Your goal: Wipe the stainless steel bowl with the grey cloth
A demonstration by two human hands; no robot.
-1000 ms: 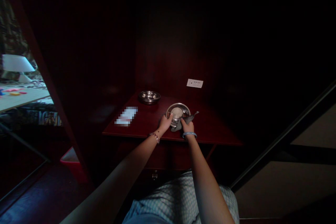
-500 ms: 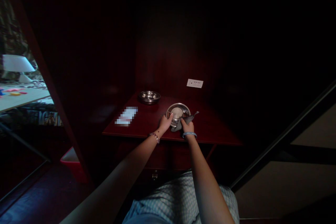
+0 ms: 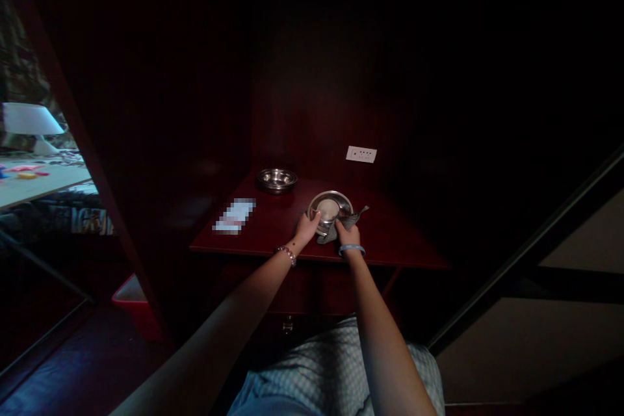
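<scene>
A shiny steel bowl (image 3: 331,198) is tilted toward me above the front part of the dark red desk (image 3: 273,227). My left hand (image 3: 306,227) is closed on its left rim, thumb over the inside edge. At the lower right rim, my right hand (image 3: 348,234) grips a grey cloth (image 3: 326,236), pressing it against the bowl. One corner of the cloth sticks out to the right. Further back on the left stands a stack of steel bowls (image 3: 277,181), apart from both hands.
A blurred-out pale flat item (image 3: 234,216) lies at the desk's left. On the back wall is a white socket plate (image 3: 361,155). A red bin (image 3: 134,302) stands on the floor at left, below a table with a white lamp (image 3: 33,119). Dark side panels enclose the desk.
Almost nothing differs. Both hands keep hold of the bowl and cloth in the same place, and the view has shifted very slightly.
</scene>
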